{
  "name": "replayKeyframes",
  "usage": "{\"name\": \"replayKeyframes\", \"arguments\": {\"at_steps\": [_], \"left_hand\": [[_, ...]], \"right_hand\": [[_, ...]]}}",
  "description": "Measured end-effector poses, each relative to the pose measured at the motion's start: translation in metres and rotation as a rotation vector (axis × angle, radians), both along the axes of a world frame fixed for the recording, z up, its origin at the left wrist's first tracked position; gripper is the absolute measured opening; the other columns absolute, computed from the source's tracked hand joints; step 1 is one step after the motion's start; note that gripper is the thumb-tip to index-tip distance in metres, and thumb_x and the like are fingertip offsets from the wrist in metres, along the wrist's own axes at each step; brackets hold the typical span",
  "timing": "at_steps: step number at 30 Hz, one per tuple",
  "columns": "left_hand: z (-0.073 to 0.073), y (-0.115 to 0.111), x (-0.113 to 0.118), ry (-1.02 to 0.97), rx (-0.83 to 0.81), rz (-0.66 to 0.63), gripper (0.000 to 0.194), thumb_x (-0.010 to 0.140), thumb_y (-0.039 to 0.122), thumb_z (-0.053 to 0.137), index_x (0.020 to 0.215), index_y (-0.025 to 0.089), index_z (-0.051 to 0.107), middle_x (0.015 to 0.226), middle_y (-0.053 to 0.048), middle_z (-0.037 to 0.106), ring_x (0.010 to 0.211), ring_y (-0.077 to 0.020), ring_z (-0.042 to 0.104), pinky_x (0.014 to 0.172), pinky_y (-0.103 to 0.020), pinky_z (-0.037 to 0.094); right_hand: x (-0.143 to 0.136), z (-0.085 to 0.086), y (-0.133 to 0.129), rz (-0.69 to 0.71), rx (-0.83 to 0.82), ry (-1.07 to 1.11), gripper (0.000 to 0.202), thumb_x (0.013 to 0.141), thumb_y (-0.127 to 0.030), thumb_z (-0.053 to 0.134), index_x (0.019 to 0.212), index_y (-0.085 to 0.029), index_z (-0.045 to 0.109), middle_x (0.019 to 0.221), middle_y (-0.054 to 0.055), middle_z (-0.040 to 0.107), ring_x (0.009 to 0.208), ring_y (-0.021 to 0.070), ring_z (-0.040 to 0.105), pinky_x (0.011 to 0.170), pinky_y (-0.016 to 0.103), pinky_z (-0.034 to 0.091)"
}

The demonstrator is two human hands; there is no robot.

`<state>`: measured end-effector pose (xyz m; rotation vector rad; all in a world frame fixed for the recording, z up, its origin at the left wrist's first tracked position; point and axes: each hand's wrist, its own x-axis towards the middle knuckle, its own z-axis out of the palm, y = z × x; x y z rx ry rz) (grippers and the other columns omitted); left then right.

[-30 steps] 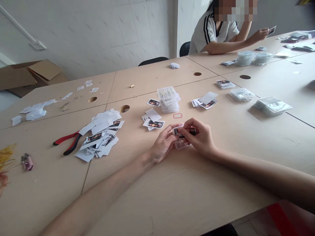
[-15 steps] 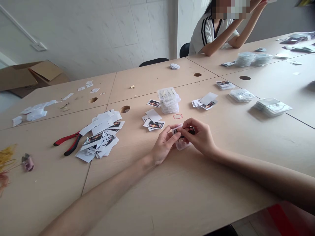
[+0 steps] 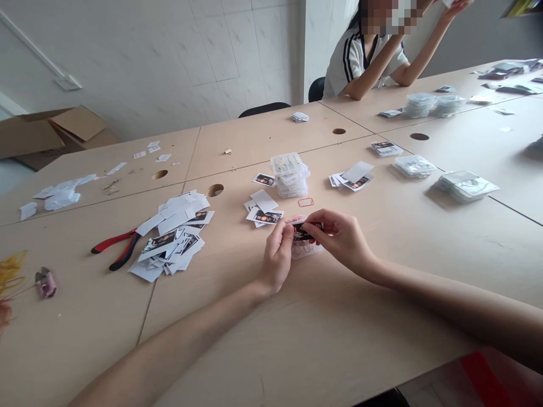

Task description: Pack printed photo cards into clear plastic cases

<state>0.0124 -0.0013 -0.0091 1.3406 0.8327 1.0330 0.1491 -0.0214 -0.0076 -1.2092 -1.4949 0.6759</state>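
Just in front of me, my left hand [image 3: 278, 251] is closed at the left side of a small clear plastic box [image 3: 306, 250], its thumb up by a dark printed card [image 3: 302, 232]. My right hand [image 3: 345, 237] pinches the card's right part between thumb and fingers. The card lies across the upper part of the box, and small metal pieces show through the plastic below it. Beyond my fingers is a red-outlined label [image 3: 305, 202]. A stack of clear boxes [image 3: 291, 176] stands behind that, with loose cards [image 3: 263, 208] to its left.
A pile of cards [image 3: 172, 240] lies to the left beside red-and-black pliers [image 3: 123, 246]. More cards [image 3: 352, 176] and clear boxes [image 3: 466, 185] are to the right. Across the table sits a person [image 3: 360, 62]. A cardboard box [image 3: 80, 127] is at far left.
The card has turned more level and moved slightly left over the box. My left hand has shifted its grip, with its thumb now upright, and more of the box's lower part shows.
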Motion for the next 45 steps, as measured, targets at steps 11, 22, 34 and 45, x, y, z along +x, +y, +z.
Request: {"name": "replayKeyframes", "arguments": {"at_steps": [11,22,34,45], "left_hand": [[0.0032,-0.0048,0.0001,0.136,0.246,0.160,0.023,0.084,0.031,0.040,0.092,0.022,0.059,0.094,-0.002,0.060,0.095,-0.0153,0.051,0.082,-0.022,0.036],[0.0012,-0.0058,0.0003,0.241,0.328,0.242,0.026,0.086,0.033,0.034,0.089,0.019,0.055,0.082,-0.001,0.060,0.079,-0.0105,0.056,0.069,-0.019,0.044],[0.0002,-0.0057,-0.0001,0.254,0.380,0.292,0.027,0.086,0.033,0.034,0.089,0.019,0.057,0.089,-0.003,0.060,0.081,-0.0116,0.055,0.072,-0.021,0.043],[0.0001,-0.0057,-0.0002,0.259,0.382,0.273,0.026,0.087,0.032,0.034,0.090,0.019,0.056,0.090,-0.003,0.060,0.083,-0.0113,0.055,0.073,-0.021,0.044]], "right_hand": [[-0.0048,0.0014,-0.0042,-0.032,0.040,-0.044,0.012,0.078,-0.023,0.051,0.082,-0.018,0.062,0.083,0.004,0.057,0.067,0.0110,0.055,0.053,0.022,0.044],[-0.0023,0.0004,-0.0025,-0.027,-0.039,0.142,0.020,0.078,-0.024,0.050,0.095,-0.022,0.042,0.075,-0.001,0.052,0.058,0.0087,0.055,0.048,0.022,0.046],[0.0002,0.0036,0.0011,-0.099,0.036,0.022,0.017,0.074,-0.022,0.055,0.084,-0.021,0.041,0.064,-0.004,0.049,0.056,0.0079,0.051,0.047,0.021,0.042],[0.0010,0.0019,0.0027,-0.072,0.031,0.027,0.016,0.074,-0.021,0.053,0.082,-0.021,0.039,0.069,-0.003,0.046,0.055,0.0067,0.049,0.045,0.021,0.042]]}}
